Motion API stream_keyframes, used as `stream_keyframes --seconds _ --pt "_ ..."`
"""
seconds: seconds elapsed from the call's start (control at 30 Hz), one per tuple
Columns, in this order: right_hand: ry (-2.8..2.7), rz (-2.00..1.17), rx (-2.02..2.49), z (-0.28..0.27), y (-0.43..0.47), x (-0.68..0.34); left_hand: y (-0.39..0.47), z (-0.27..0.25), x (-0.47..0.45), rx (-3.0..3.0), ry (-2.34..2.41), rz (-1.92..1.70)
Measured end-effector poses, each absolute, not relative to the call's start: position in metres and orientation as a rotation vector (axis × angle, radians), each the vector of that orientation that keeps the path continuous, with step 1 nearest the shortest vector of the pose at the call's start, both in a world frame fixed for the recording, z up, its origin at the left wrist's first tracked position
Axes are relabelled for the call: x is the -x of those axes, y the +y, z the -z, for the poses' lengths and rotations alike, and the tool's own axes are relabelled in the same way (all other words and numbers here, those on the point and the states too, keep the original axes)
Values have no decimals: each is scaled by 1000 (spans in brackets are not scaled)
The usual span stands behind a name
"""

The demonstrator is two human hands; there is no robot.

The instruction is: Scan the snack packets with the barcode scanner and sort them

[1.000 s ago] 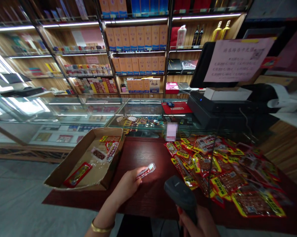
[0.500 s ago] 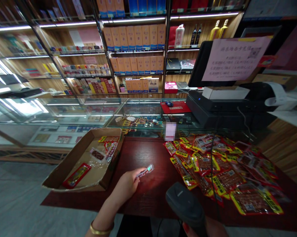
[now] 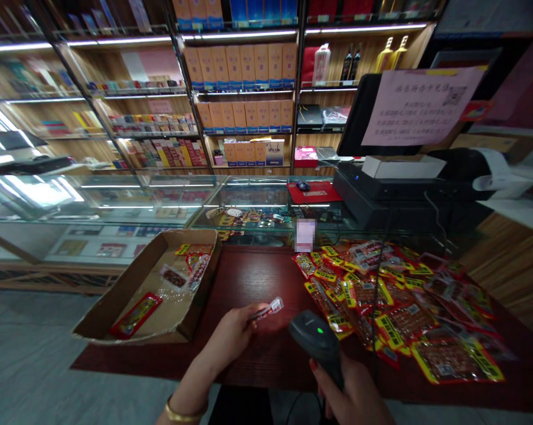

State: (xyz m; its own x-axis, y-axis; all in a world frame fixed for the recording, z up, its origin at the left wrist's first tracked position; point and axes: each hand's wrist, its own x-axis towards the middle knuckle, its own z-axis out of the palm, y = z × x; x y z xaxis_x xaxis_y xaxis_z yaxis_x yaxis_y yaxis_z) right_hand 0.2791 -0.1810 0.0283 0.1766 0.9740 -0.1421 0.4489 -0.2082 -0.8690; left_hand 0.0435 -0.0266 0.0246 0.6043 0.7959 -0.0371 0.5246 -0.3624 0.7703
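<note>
Over the dark red tabletop, my left hand is closed on a small snack packet, held by one end with its clear tip sticking out to the right. My right hand grips a dark barcode scanner with a green light glowing on its top. The scanner's head faces toward the packet, with a gap between them. Right of the scanner lies a heap of red and yellow snack packets. To the left of my hands, a shallow cardboard box holds several loose packets.
Behind the table stands a glass display counter. A monitor with a taped paper sign sits on a black cash drawer at the right. A mouse rests on a red mat. A dark cable hangs over the heap.
The scanner has risen and shifted left toward the packet, and its green light has come on. My left hand has moved slightly right with the packet.
</note>
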Motion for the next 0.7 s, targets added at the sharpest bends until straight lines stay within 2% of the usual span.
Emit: stream_keyframes --seconds 0.2,0.37,0.5,0.6,0.7 --pt "-1227 -970 1696 -11 -178 -280 -28 -20 -48 -1885 985 -522" --pt "-763 -1229 1381 25 -173 -275 -13 -10 -77 -1644 931 -659" --pt "-526 -1254 1275 51 -174 -274 23 -21 -139 -1630 846 -664" --pt "-444 -1230 1283 62 -176 -275 57 -38 -209 -1870 864 -740" --pt "-377 -1200 1298 70 -175 -274 85 -54 -287 -2046 893 -643"
